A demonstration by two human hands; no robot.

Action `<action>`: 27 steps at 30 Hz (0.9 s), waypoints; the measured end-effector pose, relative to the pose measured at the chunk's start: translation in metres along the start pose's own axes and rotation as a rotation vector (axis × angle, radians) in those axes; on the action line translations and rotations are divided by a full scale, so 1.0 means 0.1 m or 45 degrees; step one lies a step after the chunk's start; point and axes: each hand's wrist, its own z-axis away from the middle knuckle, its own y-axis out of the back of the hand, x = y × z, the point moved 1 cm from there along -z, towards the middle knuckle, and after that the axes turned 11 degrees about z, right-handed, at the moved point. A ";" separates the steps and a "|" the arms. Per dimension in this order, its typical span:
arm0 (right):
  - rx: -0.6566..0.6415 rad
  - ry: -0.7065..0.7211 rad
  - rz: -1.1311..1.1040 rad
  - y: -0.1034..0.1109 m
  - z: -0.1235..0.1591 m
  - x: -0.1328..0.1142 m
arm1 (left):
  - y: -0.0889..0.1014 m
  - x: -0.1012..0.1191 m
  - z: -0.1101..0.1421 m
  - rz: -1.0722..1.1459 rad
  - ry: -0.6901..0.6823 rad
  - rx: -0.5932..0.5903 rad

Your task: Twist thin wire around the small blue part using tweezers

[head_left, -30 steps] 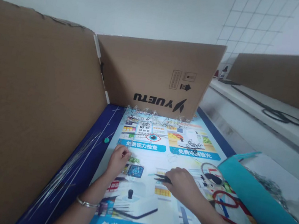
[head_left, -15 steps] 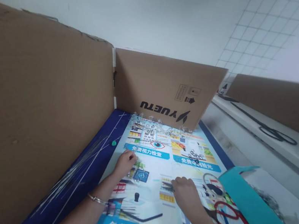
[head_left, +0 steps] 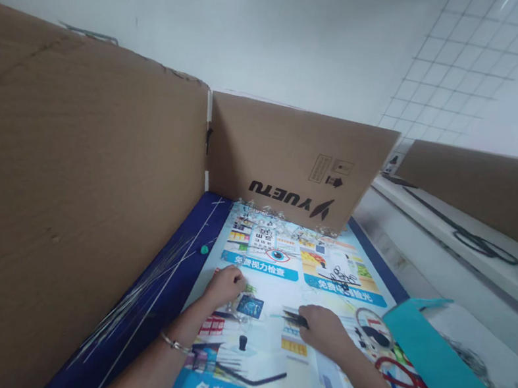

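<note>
Now the right hand (head_left: 323, 329) grips dark tweezers (head_left: 293, 318) pointing toward the closed left hand (head_left: 226, 284).

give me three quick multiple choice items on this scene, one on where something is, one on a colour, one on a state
1. Where does the cardboard panel printed YUETU stand?
A. at the far end of the poster
B. under the right hand
C. on the white ledge at right

2. What colour is the folder lying at the right?
A. red
B. teal
C. yellow

3. How is the right hand set?
A. flat and open on the poster
B. raised in the air
C. closed on a dark thin tool

Answers: 1 A, the panel rises behind the poster at its far edge. 2 B, its cover shows teal. 3 C, the fingers pinch the dark thin tool, whose tip points toward the left hand.
</note>
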 end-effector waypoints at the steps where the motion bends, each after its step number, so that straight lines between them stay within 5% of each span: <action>1: -0.014 -0.010 -0.030 -0.01 -0.01 0.03 | 0.00 0.01 0.00 -0.016 0.008 -0.008; 17: 0.034 -0.015 -0.330 0.01 -0.08 0.13 | -0.03 -0.07 0.01 -0.034 0.040 0.144; 27: 0.077 0.308 -0.113 0.09 -0.26 -0.07 | -0.04 -0.11 0.01 0.006 0.022 0.195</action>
